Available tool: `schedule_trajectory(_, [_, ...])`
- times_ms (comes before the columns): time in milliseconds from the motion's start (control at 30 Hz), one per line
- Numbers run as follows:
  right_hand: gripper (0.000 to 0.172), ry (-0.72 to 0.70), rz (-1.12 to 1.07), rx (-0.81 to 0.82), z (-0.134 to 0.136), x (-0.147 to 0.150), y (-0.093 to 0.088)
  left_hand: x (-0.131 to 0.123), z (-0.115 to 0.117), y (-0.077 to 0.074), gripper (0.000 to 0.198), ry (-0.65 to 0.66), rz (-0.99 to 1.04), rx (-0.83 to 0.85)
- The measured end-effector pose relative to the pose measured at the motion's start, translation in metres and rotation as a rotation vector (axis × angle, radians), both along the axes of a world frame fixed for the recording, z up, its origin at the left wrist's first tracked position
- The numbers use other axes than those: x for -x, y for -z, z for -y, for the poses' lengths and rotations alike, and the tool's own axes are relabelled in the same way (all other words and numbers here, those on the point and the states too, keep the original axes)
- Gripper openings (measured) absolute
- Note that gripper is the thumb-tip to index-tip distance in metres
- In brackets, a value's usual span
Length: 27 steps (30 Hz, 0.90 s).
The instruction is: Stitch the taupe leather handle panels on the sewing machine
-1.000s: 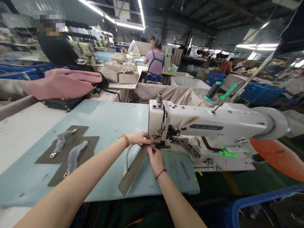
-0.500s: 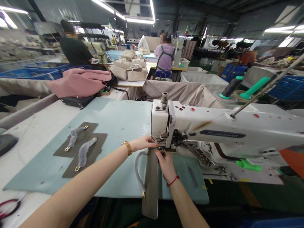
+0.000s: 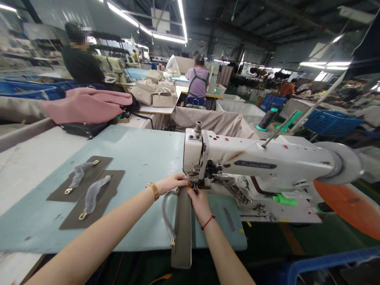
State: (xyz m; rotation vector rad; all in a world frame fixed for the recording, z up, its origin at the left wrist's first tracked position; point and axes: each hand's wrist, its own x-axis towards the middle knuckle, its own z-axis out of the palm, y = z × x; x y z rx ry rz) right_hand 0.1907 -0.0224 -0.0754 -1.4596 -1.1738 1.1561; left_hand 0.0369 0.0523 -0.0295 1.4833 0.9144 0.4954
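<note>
The leather strip [image 3: 181,233] before you is taupe, its handle loop [image 3: 165,215] pale grey. The work mat [image 3: 130,158] is pale blue, the sewing machine [image 3: 252,158] at 2 o'clock white, the cloth [image 3: 86,106] at 10 o'clock pink, and the disc [image 3: 341,206] at 4 o'clock orange.

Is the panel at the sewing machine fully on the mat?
No: the lower end of the taupe panel juts past the front edge of the blue mat.

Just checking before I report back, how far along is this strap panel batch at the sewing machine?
Done: I can't tell, since no panel set aside looks finished. In hand: a taupe panel with a grey strap has its top end at the sewing machine needle, with the left hand and right hand there. Left: two matching panels lie on the pale blue mat.
</note>
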Motion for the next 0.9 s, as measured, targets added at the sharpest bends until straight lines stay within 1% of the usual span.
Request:
schedule_trajectory(267, [0.035, -0.025, -0.056, 0.004, 0.000, -0.003, -0.003, -0.001, 0.004, 0.004, 0.048, -0.071, -0.035, -0.017])
schedule_trajectory(533, [0.037, -0.058, -0.069, 0.018, -0.003, -0.008, -0.003, 0.001, -0.001, 0.004, 0.040, -0.018, 0.041, 0.036])
schedule_trajectory(633, [0.036, -0.054, -0.063, 0.029, -0.004, -0.009, -0.002, 0.002, -0.004, 0.005, 0.036, -0.026, 0.073, 0.063])
schedule_trajectory(800, [0.036, -0.049, -0.070, 0.031, -0.002, -0.009, -0.004, 0.008, -0.008, 0.010, 0.033, -0.087, 0.131, 0.110])
schedule_trajectory(900, [0.036, -0.048, -0.064, 0.028, 0.000, -0.010, -0.007, 0.014, -0.009, 0.018, 0.031, -0.157, 0.181, 0.156])
